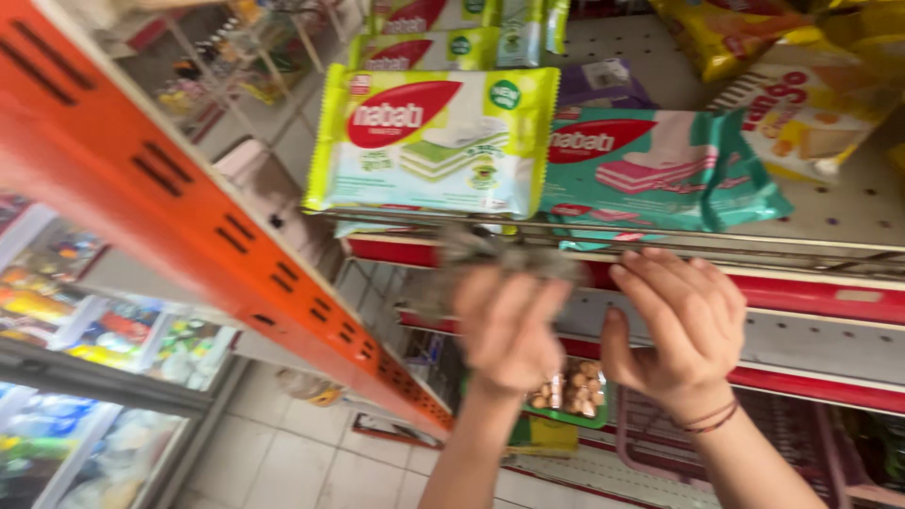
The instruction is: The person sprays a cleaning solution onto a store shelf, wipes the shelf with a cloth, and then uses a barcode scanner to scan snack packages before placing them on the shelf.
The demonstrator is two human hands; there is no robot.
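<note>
Left hand (pixel 509 325) is bunched tight around a grey cloth (pixel 490 253) at the shelf's front rail (pixel 754 253), under the green wafer pack (pixel 431 141). Right hand (pixel 681 325) rests open-fingered there, holding nothing. I'd probably wipe slowly, clear of the packs.

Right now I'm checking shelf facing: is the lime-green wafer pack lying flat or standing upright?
Lying flat: the lime-green wafer pack rests on its back on the shelf, front face up, beside the teal wafer pack.
</note>
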